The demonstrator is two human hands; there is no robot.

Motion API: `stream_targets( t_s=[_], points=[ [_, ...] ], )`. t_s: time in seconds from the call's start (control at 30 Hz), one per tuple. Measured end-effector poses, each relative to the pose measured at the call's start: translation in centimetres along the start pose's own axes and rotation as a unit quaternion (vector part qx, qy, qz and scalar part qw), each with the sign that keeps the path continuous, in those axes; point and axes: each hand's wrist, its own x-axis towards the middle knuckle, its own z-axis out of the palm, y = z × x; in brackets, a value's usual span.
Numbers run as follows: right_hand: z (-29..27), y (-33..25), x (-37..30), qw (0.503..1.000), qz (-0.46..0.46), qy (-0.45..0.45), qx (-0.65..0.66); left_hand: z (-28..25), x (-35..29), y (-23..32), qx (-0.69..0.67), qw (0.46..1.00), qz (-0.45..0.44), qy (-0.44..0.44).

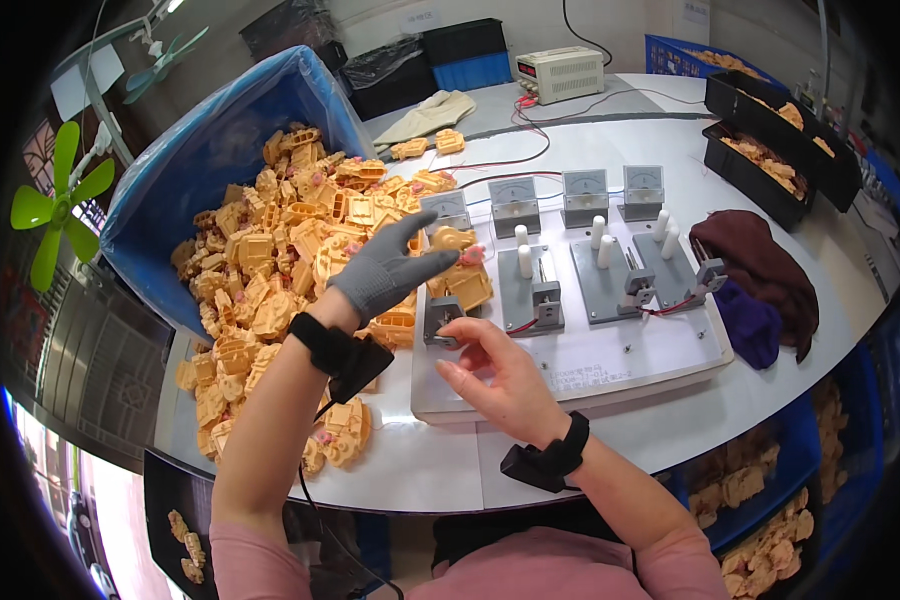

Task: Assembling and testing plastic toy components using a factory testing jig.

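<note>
head view: the gloved left hand (385,272) is spread beside the orange part (473,287) on the white board (670,352); the right hand (510,385) is at the clamp (442,313), its grip hard to tell. a crooked part could slip if pushed unevenly.

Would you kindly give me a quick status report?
Left hand, gloved, spread open at orange part. Right hand at leftmost clamp. Loose parts crowding board's left side.
</note>
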Motion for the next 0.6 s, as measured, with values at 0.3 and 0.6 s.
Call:
stream_targets(
  t_s=[0.3, 0.6],
  points=[
    [-0.1, 0.0, -0.1, 1.0, 0.005, -0.002, 0.015, -0.5, 1.7, 1.5, 0.082, 0.987, -0.03, -0.134],
    [0.0, 0.0, -0.1, 1.0, 0.006, -0.004, 0.012, -0.8, 3.9, 3.7, 0.116, 0.951, 0.085, -0.275]
  ],
)
